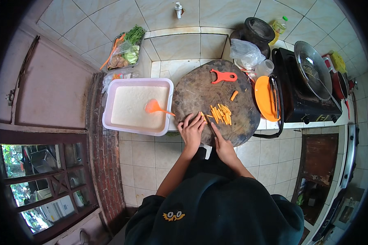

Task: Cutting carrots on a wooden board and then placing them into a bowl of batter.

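Observation:
Before me lies a large round wooden chopping board [196, 82]. My left hand [192, 131] presses a small piece of carrot [203, 116] against the board near its front left edge. In my right hand [224, 147] is a knife [207, 120], its blade beside that carrot piece and its handle hidden by my fingers. A heap of carrot sticks [221, 114] lies just right of the blade. Farther back rest a short carrot chunk [234, 95] and a red peeler [224, 76].
Left of the board stands a white plastic tub [138, 133] of pale batter-like liquid with an orange ladle [153, 106]. A vegetable tray [138, 62] sits behind it. To the right are an orange plate [262, 104] with tongs [274, 95] and a gas stove [294, 107] bearing a wok [317, 61].

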The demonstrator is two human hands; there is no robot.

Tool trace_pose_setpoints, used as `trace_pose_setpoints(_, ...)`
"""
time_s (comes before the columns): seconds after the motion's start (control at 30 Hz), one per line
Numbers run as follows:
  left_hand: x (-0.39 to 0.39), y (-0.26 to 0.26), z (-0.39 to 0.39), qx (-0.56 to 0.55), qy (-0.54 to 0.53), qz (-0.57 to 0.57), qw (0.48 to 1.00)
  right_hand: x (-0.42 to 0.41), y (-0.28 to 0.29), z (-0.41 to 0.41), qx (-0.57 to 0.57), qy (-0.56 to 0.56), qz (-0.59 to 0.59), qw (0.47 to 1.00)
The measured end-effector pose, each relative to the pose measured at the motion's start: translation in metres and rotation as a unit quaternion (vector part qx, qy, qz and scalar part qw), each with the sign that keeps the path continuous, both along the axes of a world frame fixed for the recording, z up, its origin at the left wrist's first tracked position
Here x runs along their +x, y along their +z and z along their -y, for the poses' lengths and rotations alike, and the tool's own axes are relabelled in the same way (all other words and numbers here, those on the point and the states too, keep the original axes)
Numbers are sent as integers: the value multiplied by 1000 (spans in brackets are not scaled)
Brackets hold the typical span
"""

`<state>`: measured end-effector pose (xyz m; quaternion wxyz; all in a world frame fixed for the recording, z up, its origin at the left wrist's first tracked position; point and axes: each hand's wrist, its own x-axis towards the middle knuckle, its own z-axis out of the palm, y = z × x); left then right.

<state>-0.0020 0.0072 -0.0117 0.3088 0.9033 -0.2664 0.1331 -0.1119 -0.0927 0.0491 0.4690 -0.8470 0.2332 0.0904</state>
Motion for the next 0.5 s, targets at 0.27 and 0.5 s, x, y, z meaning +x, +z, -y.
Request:
trace_pose_setpoints(0.27, 1, -1, -1, -6, -5, -4, 1000, 1, -4, 1, -47, 23, 7, 999)
trace_pose_setpoints(0.5, 0, -1, -1, -15, -7, -9, 1000, 10, 3, 2, -42, 2, -44, 998)
